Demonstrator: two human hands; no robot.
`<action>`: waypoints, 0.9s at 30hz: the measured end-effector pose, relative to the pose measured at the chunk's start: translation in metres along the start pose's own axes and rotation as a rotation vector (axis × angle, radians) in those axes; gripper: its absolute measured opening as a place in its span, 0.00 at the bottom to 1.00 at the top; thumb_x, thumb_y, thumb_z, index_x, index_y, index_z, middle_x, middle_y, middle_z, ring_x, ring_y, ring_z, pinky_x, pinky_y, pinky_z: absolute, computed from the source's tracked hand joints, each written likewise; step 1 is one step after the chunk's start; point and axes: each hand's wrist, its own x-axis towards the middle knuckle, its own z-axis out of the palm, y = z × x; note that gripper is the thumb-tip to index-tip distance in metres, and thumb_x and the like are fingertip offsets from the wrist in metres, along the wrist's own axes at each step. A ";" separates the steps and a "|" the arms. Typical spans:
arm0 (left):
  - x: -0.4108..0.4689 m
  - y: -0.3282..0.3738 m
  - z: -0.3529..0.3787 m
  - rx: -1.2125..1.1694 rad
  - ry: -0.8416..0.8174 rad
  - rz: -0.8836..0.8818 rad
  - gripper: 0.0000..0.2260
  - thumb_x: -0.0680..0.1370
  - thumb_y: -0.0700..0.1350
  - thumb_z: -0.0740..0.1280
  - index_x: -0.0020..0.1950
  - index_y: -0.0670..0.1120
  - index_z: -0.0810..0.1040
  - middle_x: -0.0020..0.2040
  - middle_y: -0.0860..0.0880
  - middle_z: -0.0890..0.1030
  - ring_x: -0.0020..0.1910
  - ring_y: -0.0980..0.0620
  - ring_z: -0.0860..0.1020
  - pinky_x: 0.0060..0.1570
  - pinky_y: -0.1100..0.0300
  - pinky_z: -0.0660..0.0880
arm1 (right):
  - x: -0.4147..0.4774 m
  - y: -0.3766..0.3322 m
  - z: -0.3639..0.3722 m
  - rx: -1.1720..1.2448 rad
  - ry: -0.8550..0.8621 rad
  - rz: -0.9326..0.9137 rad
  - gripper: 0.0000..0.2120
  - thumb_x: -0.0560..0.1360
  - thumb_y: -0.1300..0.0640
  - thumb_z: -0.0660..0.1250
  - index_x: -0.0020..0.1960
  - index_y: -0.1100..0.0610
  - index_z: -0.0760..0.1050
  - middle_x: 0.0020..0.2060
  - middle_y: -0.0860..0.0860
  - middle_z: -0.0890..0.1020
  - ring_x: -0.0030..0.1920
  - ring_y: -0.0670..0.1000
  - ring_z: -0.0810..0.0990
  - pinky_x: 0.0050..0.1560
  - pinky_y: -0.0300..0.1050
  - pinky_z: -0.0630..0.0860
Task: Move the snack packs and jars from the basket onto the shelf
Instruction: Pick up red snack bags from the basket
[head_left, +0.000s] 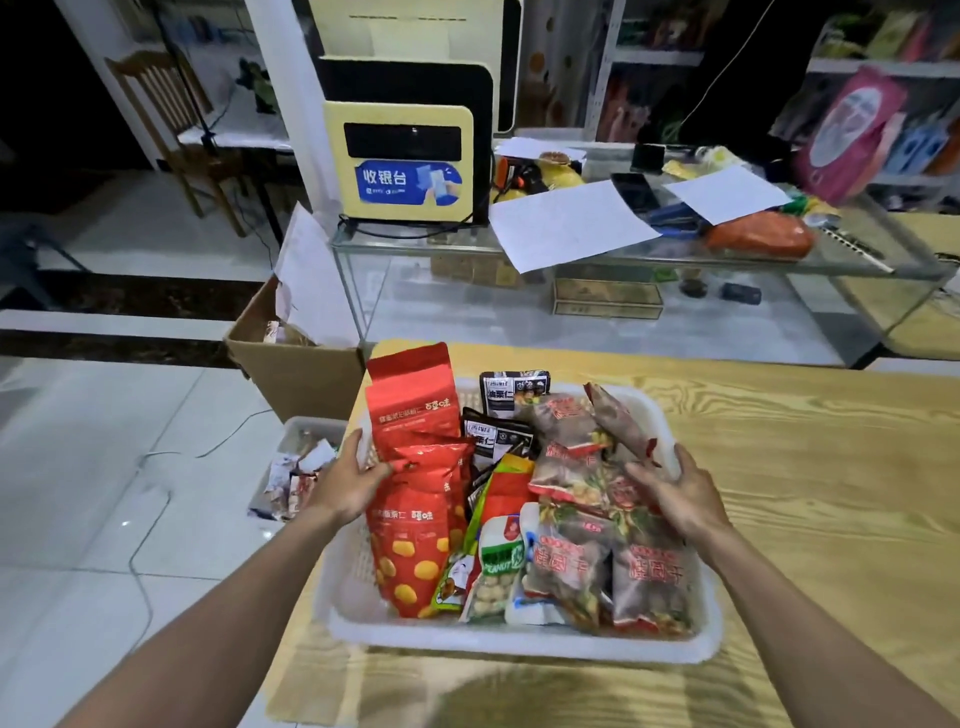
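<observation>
A white plastic basket (519, 647) sits on a wooden table (810, 493), packed with snack packs. Two red chestnut packs (415, 530) stand at its left, black packs (511, 392) at the back, a green peanut pack (498, 566) in the middle, and several clear reddish packs (566, 571) on the right. My left hand (350, 480) grips the basket's left rim, thumb against a red pack. My right hand (675, 491) curls over the right rim, thumb resting on the clear packs. No jars show. Shelves (883, 67) with goods stand far back right.
A glass counter (597, 312) with papers, an orange bag and a yellow cashier display (405, 161) stands behind the table. An open cardboard box (301, 374) and a second basket (301, 467) of packets lie on the tiled floor at left. A wooden chair (171, 130) is far left.
</observation>
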 end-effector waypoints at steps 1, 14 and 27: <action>0.007 -0.008 0.001 -0.020 0.006 0.007 0.46 0.63 0.72 0.70 0.76 0.56 0.59 0.70 0.48 0.72 0.64 0.44 0.75 0.61 0.42 0.74 | 0.002 0.002 -0.002 -0.028 0.007 -0.012 0.47 0.69 0.33 0.70 0.79 0.49 0.53 0.73 0.59 0.68 0.69 0.62 0.70 0.66 0.54 0.71; -0.013 0.014 0.010 -0.081 0.215 -0.048 0.47 0.62 0.63 0.77 0.77 0.52 0.62 0.69 0.44 0.75 0.62 0.42 0.77 0.60 0.46 0.75 | -0.001 0.002 0.005 0.119 0.083 -0.034 0.43 0.69 0.44 0.75 0.78 0.47 0.58 0.44 0.47 0.83 0.40 0.52 0.82 0.46 0.50 0.81; -0.020 0.089 0.021 -0.118 0.155 0.100 0.47 0.62 0.57 0.79 0.77 0.49 0.63 0.72 0.44 0.71 0.65 0.43 0.75 0.63 0.48 0.73 | -0.046 0.014 -0.063 0.160 0.172 -0.056 0.33 0.73 0.47 0.73 0.75 0.47 0.65 0.69 0.53 0.74 0.67 0.57 0.74 0.63 0.46 0.70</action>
